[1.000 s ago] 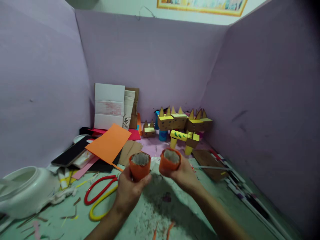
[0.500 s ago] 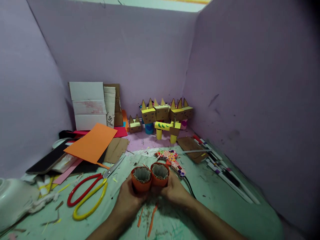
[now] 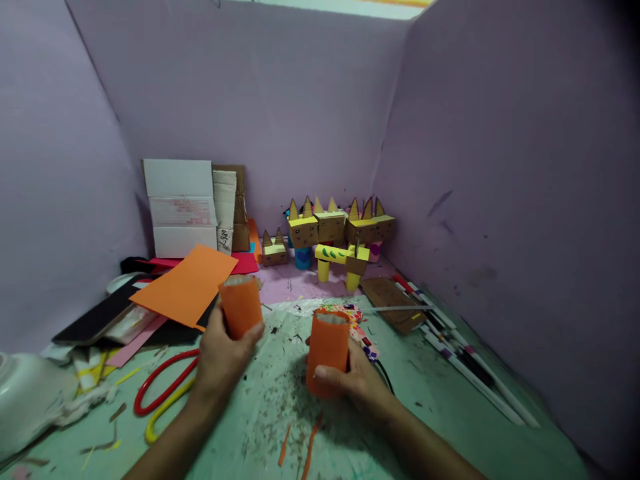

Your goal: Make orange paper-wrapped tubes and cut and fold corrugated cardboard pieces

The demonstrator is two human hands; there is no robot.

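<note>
My left hand (image 3: 224, 357) grips one orange paper-covered tube (image 3: 242, 308), raised a little over the table and leaning slightly. A second orange paper-covered tube (image 3: 328, 353) is in my right hand (image 3: 357, 383), nearly upright, with the thumb across its front. Both tubes have open tops with a pale grey inside. Behind the right tube lies a colourfully patterned glue gun (image 3: 367, 341), partly hidden by it. Scissors with one red handle (image 3: 145, 393) and one yellow handle lie left of my left forearm, their blades covered by my hand and arm.
Cardboard animal figures (image 3: 327, 230) stand at the back. An orange sheet (image 3: 187, 283) tops a pile of papers on the left, near upright white boards (image 3: 183, 207). Markers (image 3: 465, 353) and a brown cardboard piece (image 3: 390, 303) lie right. A white bottle (image 3: 33, 393) sits front left; orange strips (image 3: 311, 443) lie in front.
The two tubes were side by side, touching, and are now apart. My left hand has moved its tube left and away from me; the right tube now shows its side.
</note>
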